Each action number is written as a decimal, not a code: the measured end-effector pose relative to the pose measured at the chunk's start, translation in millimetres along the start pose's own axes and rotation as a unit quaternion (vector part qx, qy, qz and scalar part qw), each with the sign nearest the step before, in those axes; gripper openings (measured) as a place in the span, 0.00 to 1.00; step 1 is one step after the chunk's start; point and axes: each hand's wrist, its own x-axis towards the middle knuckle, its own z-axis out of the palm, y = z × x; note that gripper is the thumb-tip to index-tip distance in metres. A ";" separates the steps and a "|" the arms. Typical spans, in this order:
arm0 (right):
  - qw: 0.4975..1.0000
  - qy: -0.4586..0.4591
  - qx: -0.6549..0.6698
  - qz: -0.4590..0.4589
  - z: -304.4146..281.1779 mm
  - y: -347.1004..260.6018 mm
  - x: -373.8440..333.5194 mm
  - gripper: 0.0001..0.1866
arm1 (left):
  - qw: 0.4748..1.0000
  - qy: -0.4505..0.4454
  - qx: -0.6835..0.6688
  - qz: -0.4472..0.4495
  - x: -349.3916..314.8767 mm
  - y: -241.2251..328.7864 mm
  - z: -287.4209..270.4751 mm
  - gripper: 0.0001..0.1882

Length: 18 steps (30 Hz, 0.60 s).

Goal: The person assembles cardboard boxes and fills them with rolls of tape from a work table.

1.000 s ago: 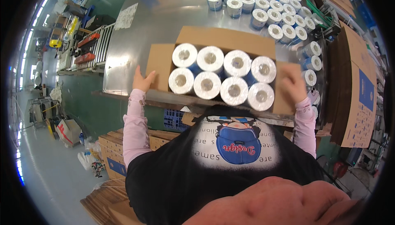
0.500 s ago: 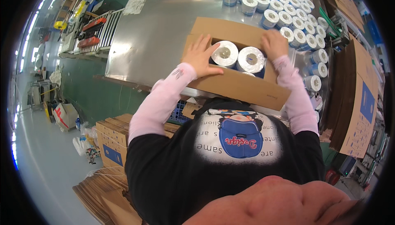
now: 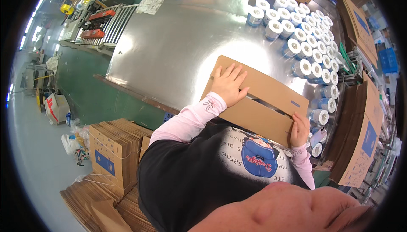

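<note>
Plainly, left grip [image 3: 229, 86] spread loose atop the brown carton [image 3: 270, 90], right grip [image 3: 299, 130] at its end, hold unclear.

Lighting: bright. Optics: fisheye.
White glare bleaches my metal tabletop [image 3: 169, 50] behind the carton [image 3: 265, 98]; light strips [image 3: 28, 25] line the left rim, where straight edges bend toward black.
</note>
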 end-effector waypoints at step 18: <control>0.631 0.006 0.709 0.314 138.9 -120.7 76.0 0.34 | 0.961 -0.094 -0.079 0.249 -4.8 -29.4 -17.7 0.41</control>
